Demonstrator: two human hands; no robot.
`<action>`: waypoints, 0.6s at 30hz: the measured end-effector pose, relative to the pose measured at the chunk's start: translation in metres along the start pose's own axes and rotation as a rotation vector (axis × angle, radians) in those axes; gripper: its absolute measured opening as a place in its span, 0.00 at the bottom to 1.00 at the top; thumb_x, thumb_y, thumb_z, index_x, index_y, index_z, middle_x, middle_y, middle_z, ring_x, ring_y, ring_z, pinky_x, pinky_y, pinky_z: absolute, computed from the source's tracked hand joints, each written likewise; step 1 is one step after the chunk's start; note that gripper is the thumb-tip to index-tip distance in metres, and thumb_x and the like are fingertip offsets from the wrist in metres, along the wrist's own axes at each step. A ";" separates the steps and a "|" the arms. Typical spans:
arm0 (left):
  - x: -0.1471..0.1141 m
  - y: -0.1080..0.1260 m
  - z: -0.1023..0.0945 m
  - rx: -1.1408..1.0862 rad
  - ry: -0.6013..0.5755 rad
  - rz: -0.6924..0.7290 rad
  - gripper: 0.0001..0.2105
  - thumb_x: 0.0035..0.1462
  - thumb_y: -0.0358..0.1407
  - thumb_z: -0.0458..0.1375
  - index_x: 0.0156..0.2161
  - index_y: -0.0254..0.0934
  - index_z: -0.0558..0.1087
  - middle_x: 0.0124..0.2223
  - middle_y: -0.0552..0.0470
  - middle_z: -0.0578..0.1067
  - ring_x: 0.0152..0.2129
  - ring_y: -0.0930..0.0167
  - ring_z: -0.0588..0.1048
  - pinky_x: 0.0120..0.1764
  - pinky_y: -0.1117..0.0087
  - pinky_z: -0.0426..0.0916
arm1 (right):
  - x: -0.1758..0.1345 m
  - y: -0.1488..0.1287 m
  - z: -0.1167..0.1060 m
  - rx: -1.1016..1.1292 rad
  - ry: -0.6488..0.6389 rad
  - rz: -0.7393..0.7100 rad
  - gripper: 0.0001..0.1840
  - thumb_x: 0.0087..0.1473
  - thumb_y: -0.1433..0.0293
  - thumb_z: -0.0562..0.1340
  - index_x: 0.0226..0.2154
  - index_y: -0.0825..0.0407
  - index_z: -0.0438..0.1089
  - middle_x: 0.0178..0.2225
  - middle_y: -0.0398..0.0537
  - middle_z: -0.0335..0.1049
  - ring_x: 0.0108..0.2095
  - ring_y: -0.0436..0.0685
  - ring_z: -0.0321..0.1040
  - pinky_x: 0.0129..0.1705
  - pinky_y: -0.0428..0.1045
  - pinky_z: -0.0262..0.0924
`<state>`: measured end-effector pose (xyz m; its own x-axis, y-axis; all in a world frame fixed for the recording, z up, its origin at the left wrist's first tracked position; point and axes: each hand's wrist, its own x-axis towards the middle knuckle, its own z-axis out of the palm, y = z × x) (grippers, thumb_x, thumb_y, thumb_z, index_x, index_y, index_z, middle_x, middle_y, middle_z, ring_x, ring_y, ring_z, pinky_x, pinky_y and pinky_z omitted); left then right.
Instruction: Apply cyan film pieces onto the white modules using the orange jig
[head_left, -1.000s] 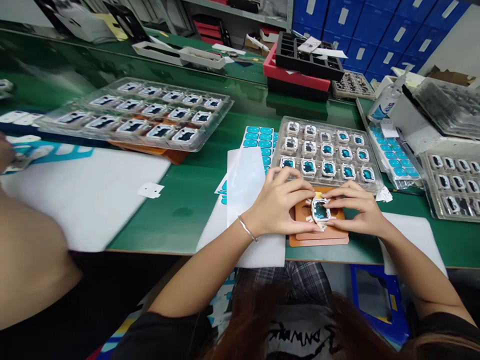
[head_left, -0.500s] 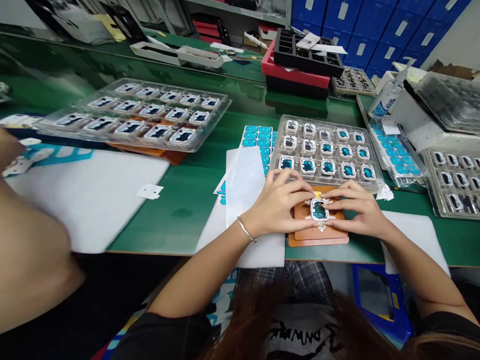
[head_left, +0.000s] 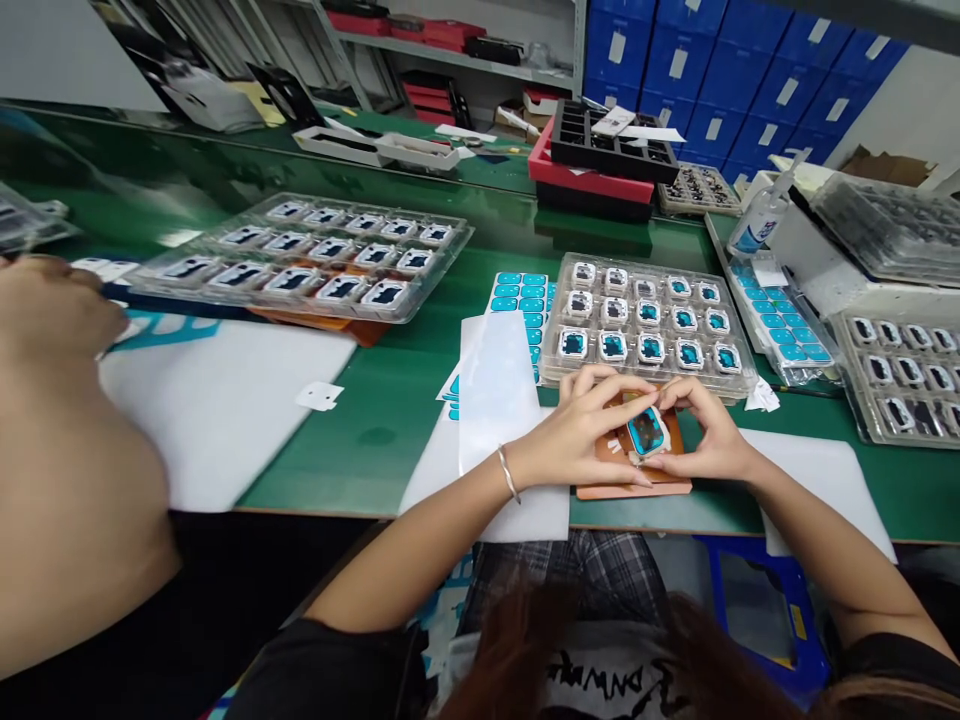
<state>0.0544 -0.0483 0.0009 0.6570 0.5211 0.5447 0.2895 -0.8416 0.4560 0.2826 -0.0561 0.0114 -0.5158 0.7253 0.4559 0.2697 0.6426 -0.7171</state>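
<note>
Between my hands is a small white watch-case frame with a teal film in its middle, tilted above an orange-brown fixture block. My right hand grips the frame's right side, index finger at the upper corner and thumb at the lower edge. From the left, my left hand curves round it, fingertips at the upper edge and thumb low over the block; the exact finger contact is partly hidden. Just behind my hands stands a clear tray of similar frames, several with teal film.
Sheets of teal stickers and white foam sheets lie left of my hands. Another clear tray of frames stands further left, near a co-worker's hand. A pump bottle and more trays are on the right.
The frame, flat on the fixture before, is now raised and tilted between my fingers. My right hand has closed in on its side. The co-worker's hand has come into view at left.
</note>
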 end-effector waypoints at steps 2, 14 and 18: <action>-0.001 -0.001 0.001 0.054 0.035 0.023 0.37 0.54 0.58 0.60 0.66 0.49 0.59 0.59 0.43 0.69 0.54 0.56 0.60 0.54 0.52 0.55 | -0.002 0.003 0.001 0.128 0.010 0.075 0.24 0.45 0.59 0.72 0.38 0.45 0.60 0.34 0.43 0.65 0.34 0.55 0.66 0.37 0.51 0.65; -0.002 0.002 -0.004 0.255 0.179 0.107 0.24 0.59 0.51 0.59 0.58 0.46 0.69 0.52 0.48 0.76 0.51 0.59 0.62 0.51 0.53 0.57 | 0.001 0.002 -0.009 0.692 -0.094 0.452 0.30 0.39 0.55 0.75 0.37 0.47 0.59 0.32 0.41 0.72 0.30 0.54 0.69 0.33 0.48 0.61; -0.002 0.006 -0.006 0.218 0.159 0.088 0.22 0.60 0.50 0.58 0.57 0.47 0.71 0.52 0.49 0.77 0.50 0.59 0.62 0.51 0.54 0.58 | 0.001 0.007 -0.013 0.748 -0.069 0.513 0.30 0.37 0.55 0.74 0.37 0.46 0.61 0.34 0.43 0.74 0.33 0.57 0.72 0.39 0.53 0.64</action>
<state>0.0507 -0.0534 0.0070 0.5737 0.4463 0.6869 0.3904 -0.8861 0.2497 0.2947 -0.0477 0.0140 -0.5320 0.8463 -0.0287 -0.1062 -0.1004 -0.9893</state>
